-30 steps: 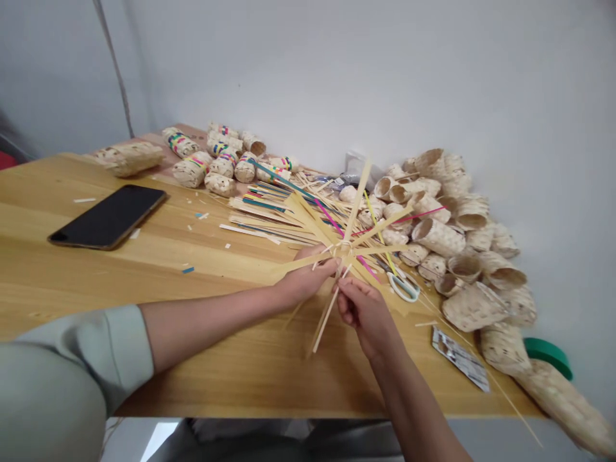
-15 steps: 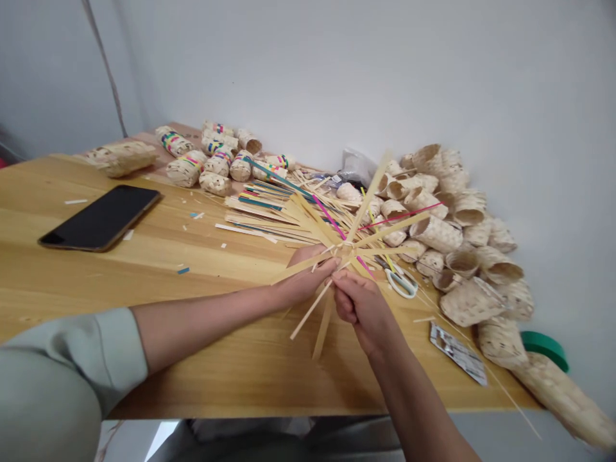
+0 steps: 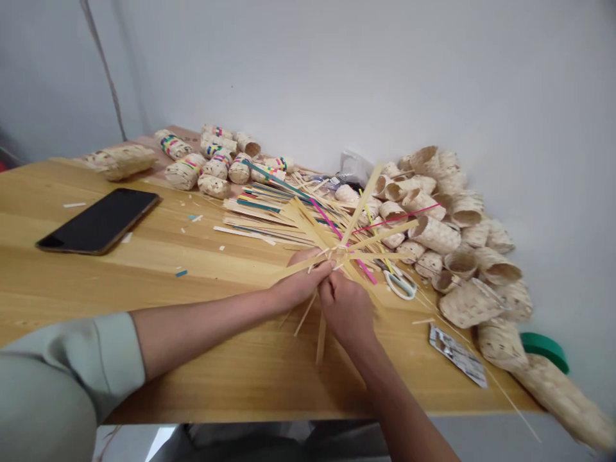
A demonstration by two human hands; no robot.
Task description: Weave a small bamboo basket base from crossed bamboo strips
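A star-shaped weave of pale bamboo strips (image 3: 362, 204) is held above the table, its strips spreading out in several directions. My left hand (image 3: 308, 280) grips it from the left, thumb on top near the centre, the other fingers mostly hidden behind. My right hand (image 3: 345, 304) is closed at the near side of the centre, its fingers pinched on the strips right beside my left thumb. A narrow strip and a wider one point down toward the table's front edge, below the hands.
Woven tubes (image 3: 437, 233) are piled on the right, near scissors (image 3: 400, 285), a foil packet (image 3: 457, 354) and green tape (image 3: 545, 350). Loose strips (image 3: 260, 208) lie behind the hands. A phone (image 3: 99, 220) and colour-banded woven pieces (image 3: 185, 171) are on the left.
My right hand has moved slightly left and turned, closing up against my left thumb. The narrow strip that it pinched now hangs lower, under the hands. My left hand has hardly moved.
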